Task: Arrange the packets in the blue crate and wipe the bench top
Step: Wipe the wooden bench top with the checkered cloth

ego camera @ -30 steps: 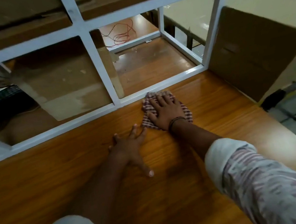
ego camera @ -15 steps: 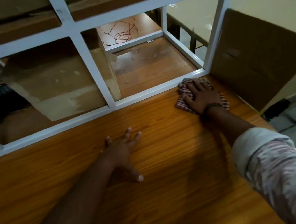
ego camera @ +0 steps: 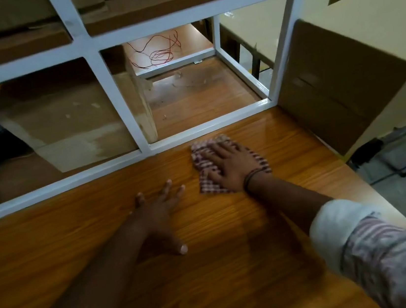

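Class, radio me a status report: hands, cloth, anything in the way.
Right hand flat on checked cloth on bench top. Left hand open, flat on bench top. White frame just ahead; cardboard box right.

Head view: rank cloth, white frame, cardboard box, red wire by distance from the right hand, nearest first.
1. Cloth, flat under the right hand.
2. White frame, just beyond the fingertips.
3. Cardboard box, off to the right.
4. Red wire, far back behind the frame.

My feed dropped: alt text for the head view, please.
The right hand presses a checked cloth flat on the wooden bench top, close to a white metal frame. The left hand rests open on the bench top beside it.
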Tool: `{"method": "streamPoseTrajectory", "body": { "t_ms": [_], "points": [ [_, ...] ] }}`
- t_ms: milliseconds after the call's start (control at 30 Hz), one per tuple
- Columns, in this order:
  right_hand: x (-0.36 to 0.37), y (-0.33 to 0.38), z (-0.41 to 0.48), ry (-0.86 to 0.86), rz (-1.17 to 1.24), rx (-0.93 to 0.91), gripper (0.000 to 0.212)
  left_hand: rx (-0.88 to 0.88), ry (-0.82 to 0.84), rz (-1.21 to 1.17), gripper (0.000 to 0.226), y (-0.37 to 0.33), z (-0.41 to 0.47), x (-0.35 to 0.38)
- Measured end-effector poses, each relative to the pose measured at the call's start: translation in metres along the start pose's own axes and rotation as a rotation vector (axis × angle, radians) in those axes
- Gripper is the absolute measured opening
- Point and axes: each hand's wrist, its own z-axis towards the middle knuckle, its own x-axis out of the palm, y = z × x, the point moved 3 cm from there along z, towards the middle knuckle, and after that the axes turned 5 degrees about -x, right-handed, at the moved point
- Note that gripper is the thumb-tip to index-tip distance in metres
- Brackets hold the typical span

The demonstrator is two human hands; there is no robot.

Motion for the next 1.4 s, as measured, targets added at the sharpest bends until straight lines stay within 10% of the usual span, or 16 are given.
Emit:
{"method": "streamPoseTrajectory", "body": {
  "t_ms": [367, 700, 1000, 1400],
  "points": [
    [-0.008, -0.106, 0.006, -0.059, 0.088, 0.579, 0.079, -0.009, 0.046, -0.004, 0.146, -0.002, -0.007, -0.006],
    [0.01, 0.051, -0.114, 0.0, 0.032, -0.133, 0.07, -0.022, 0.061, 0.022, 0.155, -0.006, -0.009, -0.008],
    [0.0, -0.045, -0.09, -0.006, 0.077, 0.505, 0.076, -0.028, 0.032, 0.019, 0.146, -0.018, -0.027, -0.017],
    [0.018, 0.115, -0.259, -0.011, 0.08, 0.056, 0.066, 0.004, -0.03, 0.114, 0.148, -0.022, -0.032, -0.018]
  ]
}}
